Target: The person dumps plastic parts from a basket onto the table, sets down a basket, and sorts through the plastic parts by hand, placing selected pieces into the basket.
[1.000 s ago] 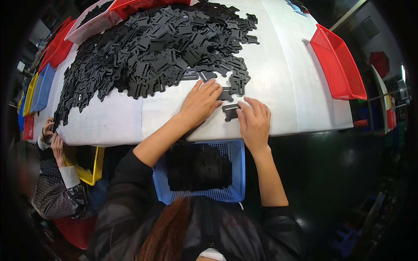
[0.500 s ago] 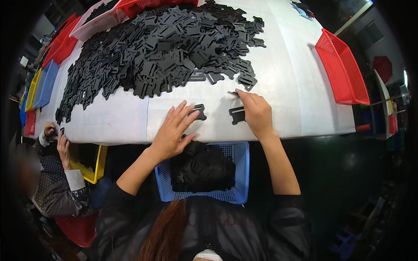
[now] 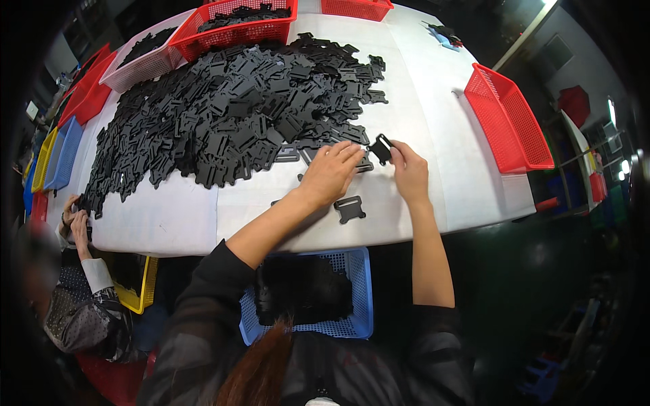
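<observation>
My right hand (image 3: 411, 174) pinches a black slotted plastic plate (image 3: 382, 149) by its side, tilted up off the table. To its left my left hand (image 3: 332, 174) is stretched out flat with nothing visible in it. Its fingertips are beside a plate (image 3: 366, 164) at the near right edge of a large pile of black plates (image 3: 237, 111); what lies under the palm is hidden. Nearer to me, a single slotted plate (image 3: 350, 210) lies flat on the white table (image 3: 393, 223). A blue basket (image 3: 363, 291) below the table edge holds many dark pieces.
Behind the pile stand a red basket (image 3: 233, 30) and a pale pink basket (image 3: 142, 71), both with black parts. A red basket (image 3: 511, 122) stands at the table's right. At the left, another person's hands (image 3: 76, 220) work near the edge, above a yellow basket (image 3: 147, 284).
My left hand has moved away from me and to the right, towards the pile. My right hand now holds a plate up at an angle. The view has shifted, showing more of the far baskets.
</observation>
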{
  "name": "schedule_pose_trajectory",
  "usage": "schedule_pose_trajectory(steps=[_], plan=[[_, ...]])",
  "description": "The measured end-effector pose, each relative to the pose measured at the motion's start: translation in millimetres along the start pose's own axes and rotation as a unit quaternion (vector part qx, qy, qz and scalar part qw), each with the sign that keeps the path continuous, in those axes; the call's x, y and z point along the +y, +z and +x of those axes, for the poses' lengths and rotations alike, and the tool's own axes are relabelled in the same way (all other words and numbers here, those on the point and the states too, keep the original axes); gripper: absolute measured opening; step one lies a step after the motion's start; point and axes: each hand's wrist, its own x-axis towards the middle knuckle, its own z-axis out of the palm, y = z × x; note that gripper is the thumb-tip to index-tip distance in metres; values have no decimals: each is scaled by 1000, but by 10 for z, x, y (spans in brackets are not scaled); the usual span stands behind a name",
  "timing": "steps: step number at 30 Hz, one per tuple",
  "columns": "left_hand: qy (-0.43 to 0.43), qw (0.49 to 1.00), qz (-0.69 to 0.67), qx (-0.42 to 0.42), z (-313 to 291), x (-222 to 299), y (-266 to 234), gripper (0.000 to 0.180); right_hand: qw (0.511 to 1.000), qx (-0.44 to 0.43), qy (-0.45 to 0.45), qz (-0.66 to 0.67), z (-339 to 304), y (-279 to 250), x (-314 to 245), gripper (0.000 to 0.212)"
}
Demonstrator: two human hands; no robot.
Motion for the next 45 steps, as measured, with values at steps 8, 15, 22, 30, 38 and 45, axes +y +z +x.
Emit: schedule_pose_trajectory(steps=[8, 15, 22, 30, 38, 45], plan=[[-87, 989, -55, -104, 16, 127, -75, 25, 965, -12, -235, -114, 324, 143, 90, 28], [-213, 957, -188, -63, 26, 39, -227, 21, 897, -52, -338, -281, 650, 522, 84, 18], [-158, 972, -136, 105, -272, -223, -504, 19, 931, 9, -132, -341, 647, 121, 116, 20], [-125, 991, -49, -28, -858, -253, -722, 27, 925, -59, -239, -290, 196, 265, 124, 21], [-184, 962, -186, 81, -899, -287, -869, 28, 960, -112, -156, -205, -75, 84, 364, 44], [-174, 949, -248, 83, -774, -259, -651, 27, 982, -31, -162, -96, 36, 197, 255, 43]])
